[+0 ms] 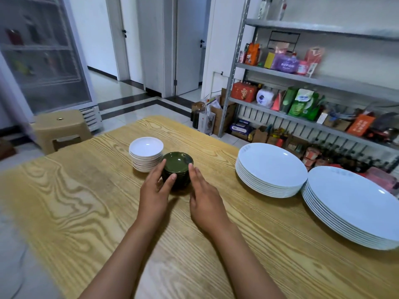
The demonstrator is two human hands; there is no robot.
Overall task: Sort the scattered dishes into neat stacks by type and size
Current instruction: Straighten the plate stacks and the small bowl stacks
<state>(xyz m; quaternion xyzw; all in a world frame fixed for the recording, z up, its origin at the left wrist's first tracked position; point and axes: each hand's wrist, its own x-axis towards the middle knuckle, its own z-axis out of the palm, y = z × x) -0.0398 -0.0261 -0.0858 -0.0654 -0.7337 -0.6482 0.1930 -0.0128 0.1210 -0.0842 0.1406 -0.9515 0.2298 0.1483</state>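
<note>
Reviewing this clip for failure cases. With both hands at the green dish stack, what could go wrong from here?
1. The green dish stack stands very close to, maybe touching, the white dish stack; pushing it left could knock that one.
2. The left hand curls round it, but the right hand lies flat, so the grip is one-sided; lifting might tilt the stack.
3. The large white plate stack seems to overhang the table edge.

Purple packet (pixel 284 65) on the metal shelf (pixel 319 78) reads "BOFON"; other labels illegible.
</note>
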